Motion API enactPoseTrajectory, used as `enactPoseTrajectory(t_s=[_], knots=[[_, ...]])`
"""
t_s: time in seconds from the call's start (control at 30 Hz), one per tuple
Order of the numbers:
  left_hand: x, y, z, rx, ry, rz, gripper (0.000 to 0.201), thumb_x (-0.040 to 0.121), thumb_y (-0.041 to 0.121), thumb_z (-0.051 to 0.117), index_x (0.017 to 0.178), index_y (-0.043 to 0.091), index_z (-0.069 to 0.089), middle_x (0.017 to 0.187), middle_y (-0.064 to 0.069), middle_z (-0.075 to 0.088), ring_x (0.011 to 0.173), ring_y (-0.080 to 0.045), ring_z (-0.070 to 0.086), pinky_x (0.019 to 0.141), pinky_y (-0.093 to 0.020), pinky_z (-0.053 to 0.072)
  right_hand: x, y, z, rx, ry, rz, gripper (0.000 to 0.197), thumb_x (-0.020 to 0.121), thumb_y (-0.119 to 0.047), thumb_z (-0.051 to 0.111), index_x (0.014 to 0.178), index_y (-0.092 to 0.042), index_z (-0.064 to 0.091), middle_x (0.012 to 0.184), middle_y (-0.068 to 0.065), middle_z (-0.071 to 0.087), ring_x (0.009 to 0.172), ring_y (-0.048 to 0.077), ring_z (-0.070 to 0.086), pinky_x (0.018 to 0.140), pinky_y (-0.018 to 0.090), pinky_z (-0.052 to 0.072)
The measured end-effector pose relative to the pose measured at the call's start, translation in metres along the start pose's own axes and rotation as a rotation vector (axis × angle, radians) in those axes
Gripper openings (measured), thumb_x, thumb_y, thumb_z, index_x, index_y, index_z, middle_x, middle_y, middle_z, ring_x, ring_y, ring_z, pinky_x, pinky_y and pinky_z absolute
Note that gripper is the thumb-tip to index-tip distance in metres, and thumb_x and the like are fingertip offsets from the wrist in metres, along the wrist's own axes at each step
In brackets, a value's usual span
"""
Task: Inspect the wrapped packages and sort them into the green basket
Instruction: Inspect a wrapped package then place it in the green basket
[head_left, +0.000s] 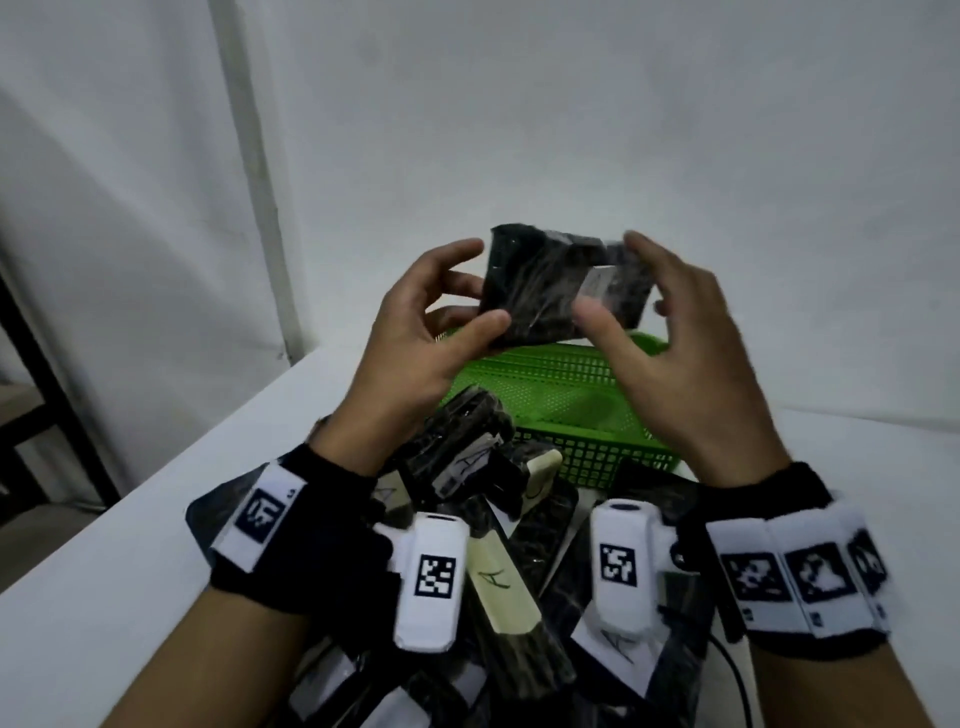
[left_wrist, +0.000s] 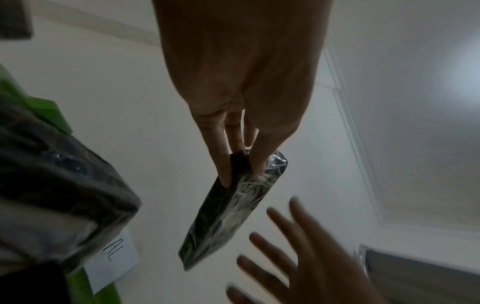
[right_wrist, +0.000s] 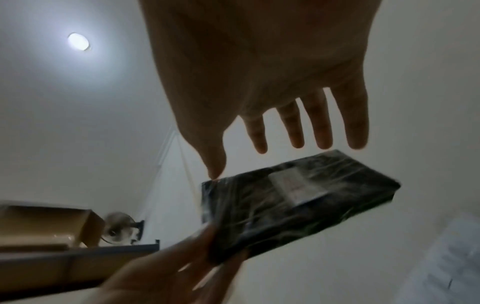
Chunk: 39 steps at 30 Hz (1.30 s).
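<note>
White bench (head_left: 130, 545) carries a green perforated plastic basket (head_left: 561, 410) and, nearer, a pile of black film-wrapped packages (head_left: 519, 561). Left hand (head_left: 410, 343) pinches one black wrapped package (head_left: 550, 286) above the basket; right hand (head_left: 675, 353) hovers spread, fingers relaxed, grasping nothing.

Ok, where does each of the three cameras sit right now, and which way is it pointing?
Head: worn on the head, faces forward and down at the raised wrapped package, green basket and package pile; both forearms, left hand, right hand show.
Left wrist: looks along the left hand, angled upward toward wall and ceiling; its fingers pinch the package's end.
Right wrist: looks up along the right hand's spread fingers toward a ceiling light.
Shared: all three show the package and both hands.
</note>
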<state>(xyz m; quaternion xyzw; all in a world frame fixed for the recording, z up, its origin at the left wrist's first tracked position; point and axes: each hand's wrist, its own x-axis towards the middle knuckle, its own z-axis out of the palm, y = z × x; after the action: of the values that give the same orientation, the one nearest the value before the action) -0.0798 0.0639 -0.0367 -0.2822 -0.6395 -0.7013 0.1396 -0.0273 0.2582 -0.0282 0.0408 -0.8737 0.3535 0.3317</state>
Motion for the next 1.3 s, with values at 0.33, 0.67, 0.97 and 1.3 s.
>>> enactPoseTrajectory(t_s=[0.33, 0.67, 0.97, 1.3], knots=[[-0.009, -0.003, 0.019, -0.088, -0.271, -0.025, 0.041, 0.092, 0.008, 0.055, 0.133, 0.007, 0.058, 0.136, -0.019, 0.052, 0.12, -0.027, 0.061, 0.096, -0.042, 0.055, -0.002, -0.002, 0.013, 0.385, 0.107, -0.052, 0.049, 0.083, -0.039, 0.065, 0.13, -0.036, 0.054, 0.127, -0.017, 0.066, 0.098, -0.008, 0.069, 0.077, 0.038, 0.064], [-0.006, 0.008, 0.009, -0.153, -0.158, -0.304, 0.054, 0.091, 0.048, 0.063, 0.14, 0.029, 0.049, 0.132, -0.008, 0.062, 0.105, -0.029, 0.072, 0.08, -0.042, 0.06, -0.013, -0.013, 0.018, 0.521, -0.223, -0.195, 0.051, 0.089, -0.009, 0.073, 0.132, -0.029, 0.053, 0.132, -0.023, 0.06, 0.122, 0.001, 0.061, 0.088, 0.02, 0.056], [-0.011, 0.006, 0.006, -0.03, -0.358, -0.143, 0.07, 0.079, 0.007, 0.069, 0.14, 0.033, 0.047, 0.137, 0.005, 0.059, 0.108, -0.02, 0.069, 0.088, -0.037, 0.056, 0.003, 0.003, 0.008, 0.766, -0.161, 0.157, 0.094, 0.063, -0.06, 0.074, 0.148, -0.039, 0.039, 0.142, -0.003, 0.059, 0.123, 0.013, 0.063, 0.103, 0.047, 0.051], [-0.013, -0.002, 0.011, 0.13, -0.439, -0.076, 0.068, 0.088, 0.009, 0.064, 0.143, 0.036, 0.035, 0.143, 0.01, 0.052, 0.124, -0.015, 0.059, 0.097, -0.039, 0.054, 0.002, 0.004, 0.008, 0.635, -0.084, 0.025, 0.086, 0.067, -0.049, 0.078, 0.145, -0.038, 0.042, 0.126, -0.003, 0.069, 0.113, 0.016, 0.069, 0.099, 0.045, 0.055]])
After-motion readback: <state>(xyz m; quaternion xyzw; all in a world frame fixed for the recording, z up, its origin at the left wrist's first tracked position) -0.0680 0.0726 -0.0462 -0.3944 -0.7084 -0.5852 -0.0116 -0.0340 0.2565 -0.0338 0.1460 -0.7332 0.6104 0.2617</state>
